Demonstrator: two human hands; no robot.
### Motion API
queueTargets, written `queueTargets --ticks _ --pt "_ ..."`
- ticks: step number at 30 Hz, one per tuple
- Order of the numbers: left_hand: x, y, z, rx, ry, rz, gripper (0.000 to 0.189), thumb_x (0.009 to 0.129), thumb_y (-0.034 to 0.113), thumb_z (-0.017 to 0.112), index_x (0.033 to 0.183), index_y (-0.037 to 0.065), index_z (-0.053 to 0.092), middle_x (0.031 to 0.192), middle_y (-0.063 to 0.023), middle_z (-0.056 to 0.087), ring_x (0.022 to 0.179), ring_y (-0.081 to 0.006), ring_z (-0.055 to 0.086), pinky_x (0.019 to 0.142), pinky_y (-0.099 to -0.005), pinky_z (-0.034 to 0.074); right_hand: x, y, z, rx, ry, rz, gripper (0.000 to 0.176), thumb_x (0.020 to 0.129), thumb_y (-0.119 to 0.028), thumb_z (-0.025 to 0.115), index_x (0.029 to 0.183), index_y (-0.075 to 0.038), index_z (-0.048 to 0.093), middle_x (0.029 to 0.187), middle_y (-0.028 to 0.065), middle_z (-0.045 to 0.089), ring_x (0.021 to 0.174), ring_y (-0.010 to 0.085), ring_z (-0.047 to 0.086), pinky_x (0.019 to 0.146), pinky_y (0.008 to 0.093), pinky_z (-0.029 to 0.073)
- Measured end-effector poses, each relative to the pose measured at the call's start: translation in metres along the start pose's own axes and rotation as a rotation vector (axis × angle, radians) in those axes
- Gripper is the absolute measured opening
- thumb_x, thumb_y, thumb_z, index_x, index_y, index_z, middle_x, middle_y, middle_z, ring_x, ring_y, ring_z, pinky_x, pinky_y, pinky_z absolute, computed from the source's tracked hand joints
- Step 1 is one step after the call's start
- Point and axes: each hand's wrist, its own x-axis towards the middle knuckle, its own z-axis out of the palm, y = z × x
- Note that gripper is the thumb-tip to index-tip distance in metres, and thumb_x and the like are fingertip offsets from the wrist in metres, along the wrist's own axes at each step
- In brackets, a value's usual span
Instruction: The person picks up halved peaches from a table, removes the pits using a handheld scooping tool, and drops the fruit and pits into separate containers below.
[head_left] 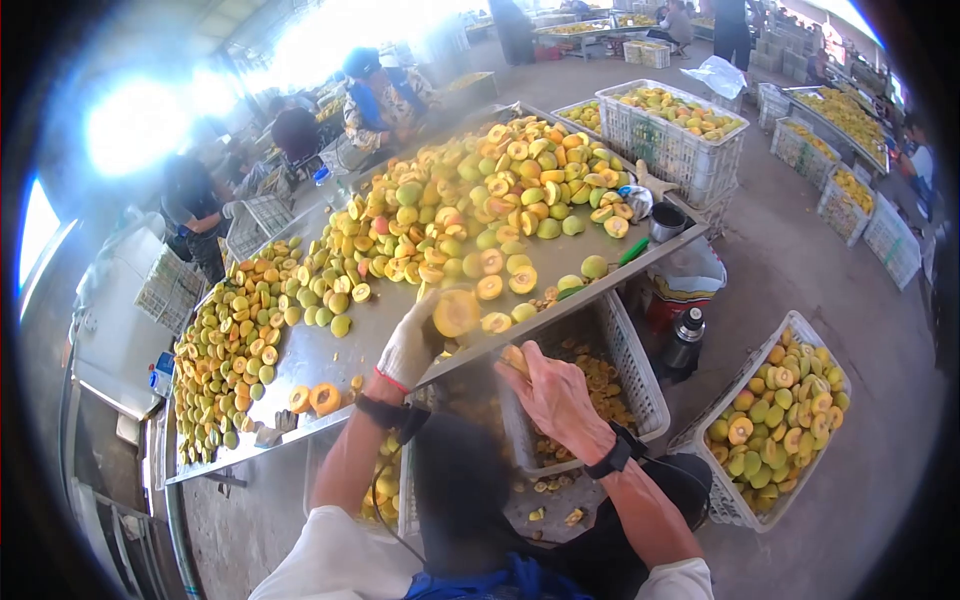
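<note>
My left hand [408, 345], in a pale glove, grips a peach half [457, 312] by its side over the front edge of the metal table [385, 312]. The cut face, orange and slightly blurred, is turned up towards me. Just to the right, my bare right hand [556, 392] is closed, its fingers around a small orange-brown piece [515, 361] whose kind I cannot tell. Under that hand stands a white plastic crate [640, 385] with peach scraps [598, 385] in it. A large heap of halved peaches [430, 215] covers much of the tabletop.
A crate of peach halves [775, 430] stands on the floor at right, near a dark thermos [686, 338]. On the table's right corner are a metal cup [667, 221] and a green-handled tool [634, 251]. A full crate [672, 140] stands beyond. Other people work across the table.
</note>
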Motion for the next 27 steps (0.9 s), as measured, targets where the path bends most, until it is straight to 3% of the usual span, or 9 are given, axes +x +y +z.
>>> queueTargets --ticks 2,6,7,11,17,20,23,27 --pt "-0.007 0.003 0.027 0.103 -0.046 0.013 0.046 0.109 0.042 0.043 0.133 0.005 0.058 0.113 -0.0091 0.070 0.092 -0.0217 0.069 0.067 -0.0322 0.052 0.001 -0.004 -0.005 0.011 0.013 0.016 0.027 0.100 -0.023 0.067 0.098 -0.001 0.051 0.073 0.0243 0.065 0.073 0.0467 0.066 0.061 0.0507 0.051" --pt "-0.012 -0.007 0.068 0.301 0.038 0.083 0.052 0.111 0.043 0.039 0.135 0.003 0.062 0.114 -0.0053 0.071 0.094 -0.0105 0.066 0.069 -0.0239 0.050 0.003 -0.004 -0.016 0.040 0.079 -0.001 0.027 0.099 -0.022 0.067 0.100 0.000 0.052 0.074 0.0251 0.065 0.075 0.0470 0.066 0.062 0.0509 0.051" --pt "-0.019 -0.003 0.086 0.316 -0.002 0.112 0.052 0.111 0.042 0.038 0.133 0.001 0.063 0.116 -0.0061 0.069 0.103 -0.0119 0.064 0.085 -0.0262 0.052 0.002 -0.003 -0.019 0.037 0.083 0.001 0.027 0.099 -0.022 0.066 0.101 0.000 0.053 0.074 0.0253 0.065 0.075 0.0470 0.066 0.063 0.0509 0.051" --pt "-0.009 -0.024 0.096 0.393 -0.087 0.210 0.052 0.112 0.040 0.038 0.130 -0.001 0.062 0.118 -0.0086 0.068 0.108 -0.0169 0.062 0.101 -0.0330 0.048 0.001 0.004 -0.029 0.008 0.076 0.028 0.026 0.099 -0.021 0.066 0.104 0.001 0.054 0.075 0.0261 0.064 0.076 0.0472 0.066 0.063 0.0516 0.050" --pt "0.006 -0.044 0.103 0.396 -0.026 0.238 0.057 0.112 0.044 0.035 0.120 -0.001 0.067 0.107 -0.0084 0.070 0.099 -0.0143 0.063 0.092 -0.0305 0.051 0.001 0.020 -0.026 -0.002 0.012 0.100 0.024 0.099 -0.019 0.066 0.104 0.001 0.055 0.072 0.0262 0.062 0.076 0.0470 0.066 0.063 0.0526 0.050" --pt "0.007 -0.054 0.110 0.435 0.135 0.298 0.062 0.112 0.047 0.034 0.109 -0.002 0.071 0.095 -0.0063 0.071 0.085 -0.0121 0.064 0.078 -0.0273 0.052 0.002 0.026 -0.023 -0.037 -0.049 0.134 0.021 0.098 -0.017 0.065 0.106 0.001 0.056 0.072 0.0269 0.061 0.076 0.0473 0.065 0.063 0.0520 0.050" --pt "0.014 -0.063 0.104 0.422 0.228 0.272 0.065 0.112 0.049 0.035 0.100 -0.002 0.073 0.086 -0.0051 0.071 0.073 -0.0107 0.062 0.066 -0.0259 0.051 0.000 0.037 -0.014 -0.006 -0.117 0.118 0.028 0.100 -0.026 0.067 0.104 0.000 0.057 0.074 0.0247 0.064 0.070 0.0462 0.064 0.062 0.0525 0.049" --pt "0.021 -0.059 0.093 0.489 0.169 0.208 0.068 0.112 0.051 0.033 0.099 -0.003 0.074 0.085 -0.0068 0.072 0.068 -0.0111 0.062 0.062 -0.0256 0.051 0.000 0.047 -0.005 0.098 -0.176 0.149 0.020 0.099 -0.015 0.064 0.110 0.001 0.061 0.080 0.0279 0.062 0.076 0.0498 0.062 0.064 0.0484 0.050"
